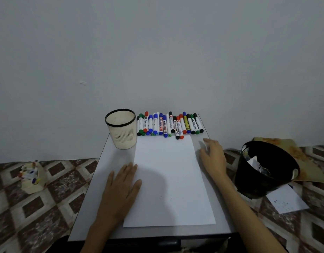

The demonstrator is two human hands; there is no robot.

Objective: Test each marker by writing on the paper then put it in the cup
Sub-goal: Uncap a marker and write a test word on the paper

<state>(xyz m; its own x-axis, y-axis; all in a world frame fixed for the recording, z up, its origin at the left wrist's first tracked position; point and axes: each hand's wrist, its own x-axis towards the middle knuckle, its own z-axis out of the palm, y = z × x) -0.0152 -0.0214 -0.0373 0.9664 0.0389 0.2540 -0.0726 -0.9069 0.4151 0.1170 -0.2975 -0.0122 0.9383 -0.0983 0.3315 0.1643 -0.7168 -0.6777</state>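
A blank white sheet of paper (168, 179) lies on the small grey table (106, 161). Several capped markers (169, 125) with blue, green, red and black caps lie in a row along the table's far edge, against the wall. A cream slotted cup (122, 129) with a black rim stands upright at the far left, apparently with nothing in it. My left hand (121, 187) lies flat, fingers straight, pressing the paper's left edge. Just off the paper's right edge, my right hand (213, 157) rests on the table with relaxed fingers and holds nothing.
A black bin (265, 167) with crumpled scraps stands on the floor to the right, beside a marked sheet of paper (285, 199). On the patterned floor to the left stands a small box (32, 176) of coloured items. The wall is close behind the table.
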